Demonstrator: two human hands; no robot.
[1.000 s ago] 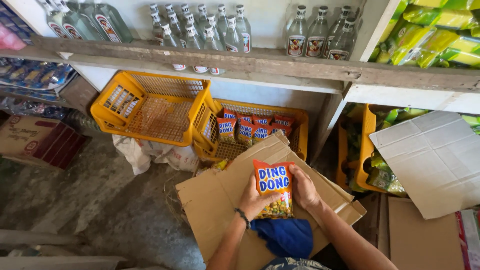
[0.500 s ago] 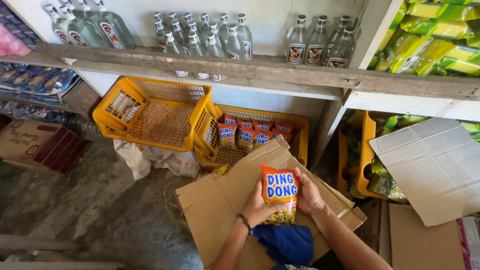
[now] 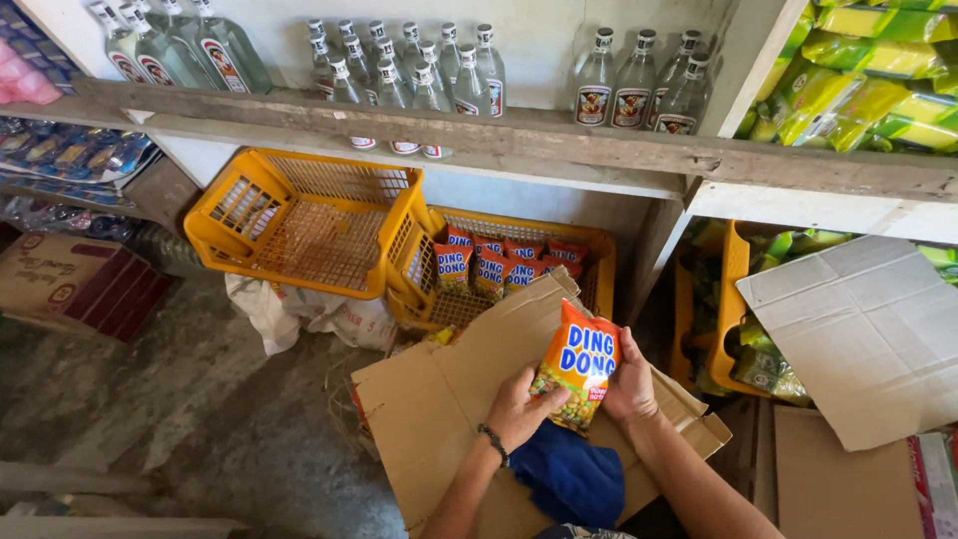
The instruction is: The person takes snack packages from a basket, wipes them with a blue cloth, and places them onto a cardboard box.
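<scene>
An orange snack packet with blue and white lettering is gripped by both hands over an open cardboard box. My left hand, with a dark bracelet at the wrist, clasps its lower left side. My right hand grips its right edge. A blue cloth lies in the box beneath the hands. Beyond the box, a yellow plastic basket holds a row of the same orange packets.
An empty yellow basket sits tilted to the left. Clear glass bottles line a wooden shelf above. Green packets fill the right shelves. A flat cardboard sheet leans at right, another box stands at left.
The packet and both hands have shifted slightly right and up in view, and the packet now tilts a little to the right. Both hands keep their hold.
</scene>
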